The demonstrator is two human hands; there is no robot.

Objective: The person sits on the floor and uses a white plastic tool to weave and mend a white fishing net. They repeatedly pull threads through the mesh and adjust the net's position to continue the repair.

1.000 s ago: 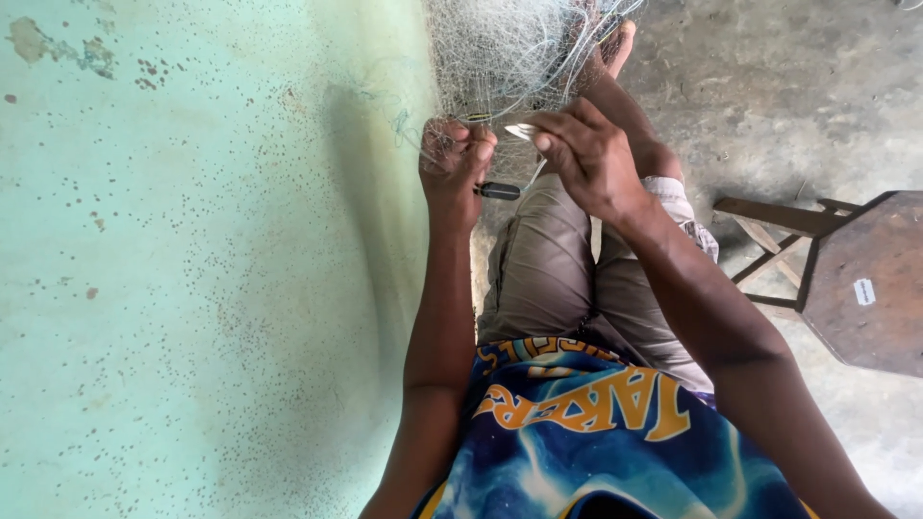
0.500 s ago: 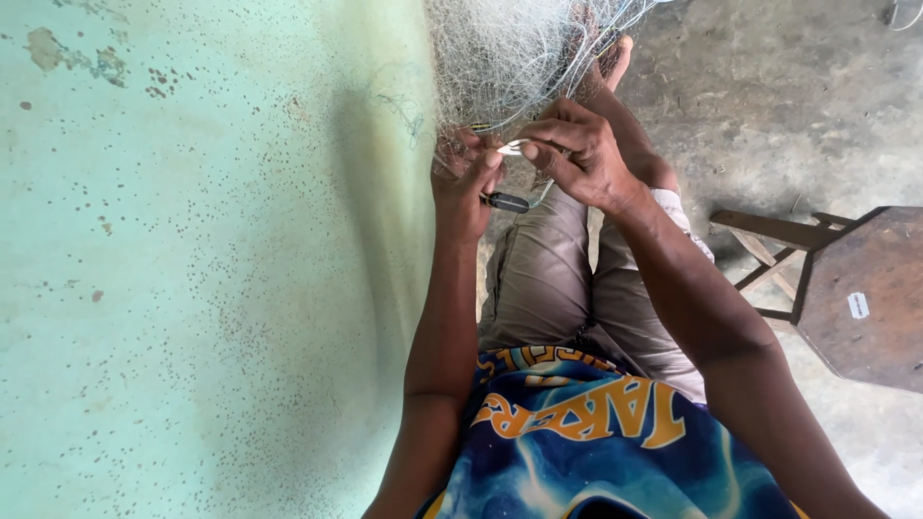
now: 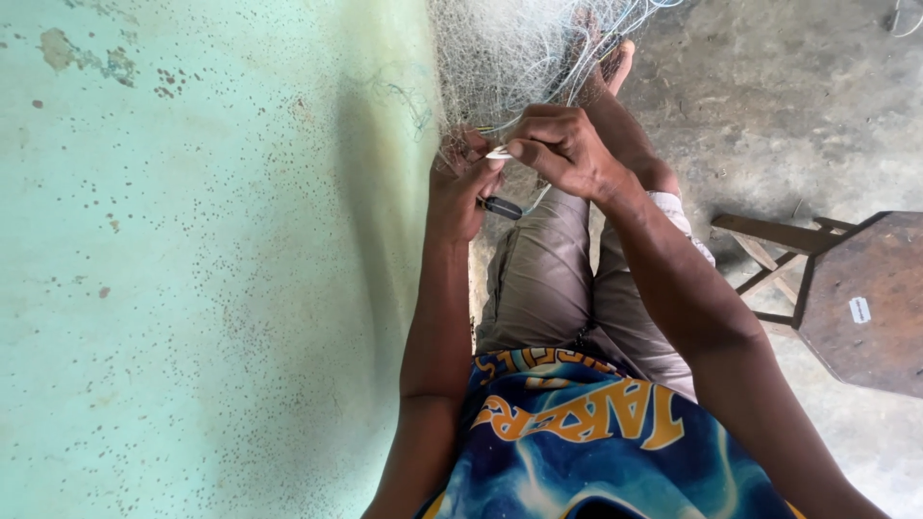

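A pale, fine-meshed fishing net [image 3: 510,53] hangs in a bunch over my knees at the top of the view. My left hand [image 3: 460,197] pinches the net's lower edge, and a small dark-handled tool [image 3: 502,207] sticks out from under its fingers. My right hand [image 3: 565,152] is closed on a small white netting needle [image 3: 499,152], whose tip touches the left hand's fingers at the mesh. The two hands meet just below the bunched net. My foot [image 3: 620,62] shows behind the net.
A pale green speckled wall [image 3: 192,269] fills the left half. A dark wooden stool [image 3: 856,298] stands at the right on the grey concrete floor [image 3: 769,106]. My beige trousers [image 3: 548,279] and blue patterned shirt [image 3: 586,442] lie below the hands.
My right hand has moved left and down to meet the left hand at the net's edge. The white needle now touches the left fingers. The view has shifted slightly.
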